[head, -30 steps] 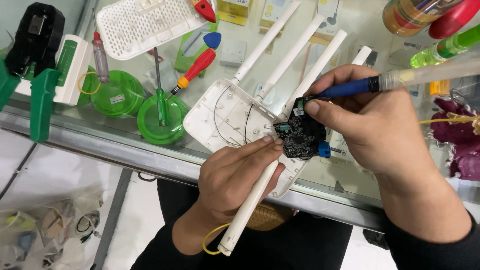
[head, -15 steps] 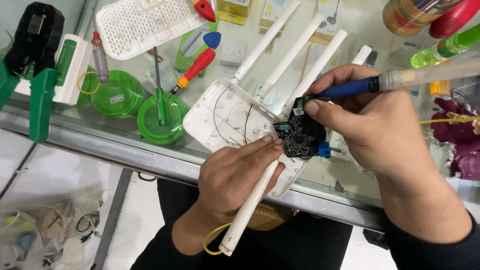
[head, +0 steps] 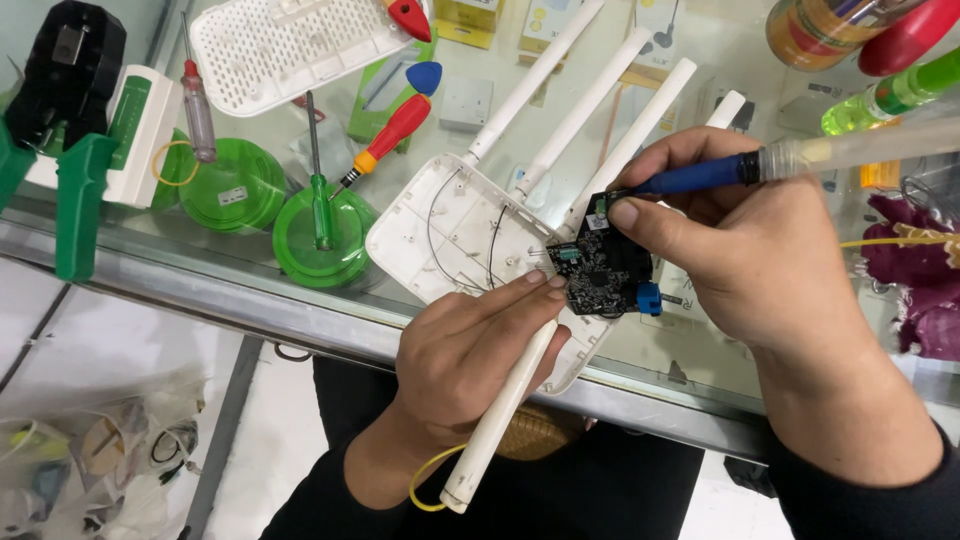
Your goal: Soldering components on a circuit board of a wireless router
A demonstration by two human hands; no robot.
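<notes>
— Where is your left hand (head: 478,345) in relation to the white case (head: 450,230)?

— It sits at the case's near edge. Your fingers are curled around one white antenna (head: 500,410) that points back toward you, and your fingertips (head: 545,283) press on the black circuit board (head: 603,268), which lies at the right end of the open case.

— And your right hand (head: 745,250)?

— Just right of the case, closed on a blue-handled tool (head: 700,177). Your thumb and fingers pinch it firmly, and its tip meets the far corner of the board (the tip itself is hidden behind your thumb).

— What else lies around the case?

— Left of it, a green-handled screwdriver (head: 318,195) rests on a round green lid (head: 322,240), with a red-handled screwdriver (head: 392,135) just beyond. Further left stands a green and black crimping tool (head: 62,120). Four more antennas (head: 585,100) fan out from the case's far side, across the glass counter (head: 180,290).
</notes>
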